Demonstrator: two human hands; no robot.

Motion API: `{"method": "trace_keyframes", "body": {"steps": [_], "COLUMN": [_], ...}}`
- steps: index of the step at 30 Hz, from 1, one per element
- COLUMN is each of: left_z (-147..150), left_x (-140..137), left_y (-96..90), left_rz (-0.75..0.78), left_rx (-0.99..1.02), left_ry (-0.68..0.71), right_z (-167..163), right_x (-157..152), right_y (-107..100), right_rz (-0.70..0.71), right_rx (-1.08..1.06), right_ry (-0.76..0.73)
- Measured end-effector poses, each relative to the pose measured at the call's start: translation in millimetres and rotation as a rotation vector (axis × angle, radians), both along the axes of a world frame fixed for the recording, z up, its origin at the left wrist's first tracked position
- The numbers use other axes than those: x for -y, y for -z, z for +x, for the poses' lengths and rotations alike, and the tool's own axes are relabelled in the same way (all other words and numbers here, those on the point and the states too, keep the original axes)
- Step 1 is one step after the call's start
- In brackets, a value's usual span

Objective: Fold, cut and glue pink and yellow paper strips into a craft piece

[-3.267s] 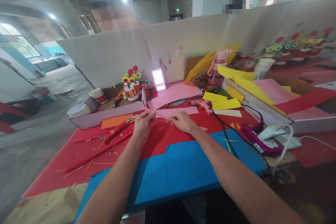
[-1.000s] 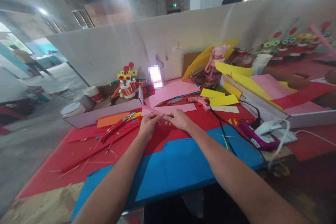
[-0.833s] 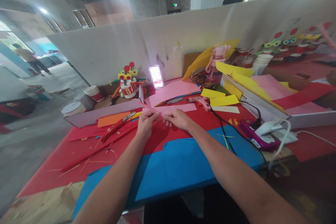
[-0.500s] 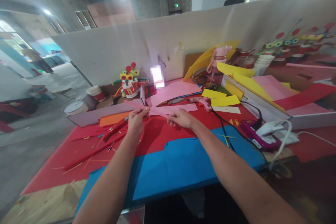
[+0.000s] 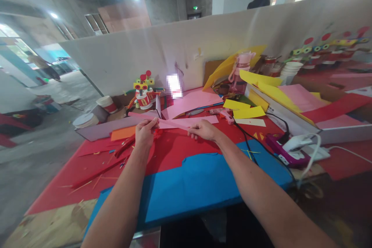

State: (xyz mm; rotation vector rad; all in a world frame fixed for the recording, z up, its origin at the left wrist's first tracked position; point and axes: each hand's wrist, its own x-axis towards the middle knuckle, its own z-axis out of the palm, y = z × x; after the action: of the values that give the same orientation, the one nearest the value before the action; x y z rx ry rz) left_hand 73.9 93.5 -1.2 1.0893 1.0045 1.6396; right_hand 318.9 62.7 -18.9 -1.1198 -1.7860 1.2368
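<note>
A narrow pink paper strip (image 5: 174, 124) is stretched between my hands above the red table covering (image 5: 171, 149). My left hand (image 5: 145, 130) pinches it toward its left part, and the strip's end sticks out past the fingers. Its right end is pinched in my right hand (image 5: 202, 130). Behind the strip lies a wider pink paper piece (image 5: 203, 121). Beyond that are a pink glue gun (image 5: 225, 114) and a large pink sheet (image 5: 194, 100). Red scissors-like handles (image 5: 124, 145), partly hidden, lie left of my left hand.
Blue sheet material (image 5: 192, 186) covers the front edge. Paper-cup robot figure (image 5: 143, 93), cups (image 5: 106, 104) and a lit, blurred screen (image 5: 174, 86) stand behind. Yellow papers (image 5: 248, 112), a purple power strip (image 5: 285, 153) with cables, and a box of coloured paper (image 5: 290, 110) are right.
My left hand has slid left along the pink strip, widening the gap between my hands. My right hand has shifted slightly right and keeps its pinch.
</note>
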Motion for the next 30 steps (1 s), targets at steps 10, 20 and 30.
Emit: {"method": "trace_keyframes", "body": {"steps": [10,20,30], "left_z": [-9,-16,-25], "left_x": [-3,-7,-8], "left_y": [-2.2,-2.0,-9.5], "left_rz": [-0.021,-0.017,-0.033], "left_rx": [0.039,0.094,0.236], "left_ry": [-0.041,-0.072,-0.129], "right_z": [9,18,28], "right_x": [-5,-8,-17], "right_y": [0,-5,4], "right_rz": [-0.019,0.077,0.179], "right_rx": [-0.001,-0.002,-0.079], "right_ry": [0.048,0.048,0.354]}}
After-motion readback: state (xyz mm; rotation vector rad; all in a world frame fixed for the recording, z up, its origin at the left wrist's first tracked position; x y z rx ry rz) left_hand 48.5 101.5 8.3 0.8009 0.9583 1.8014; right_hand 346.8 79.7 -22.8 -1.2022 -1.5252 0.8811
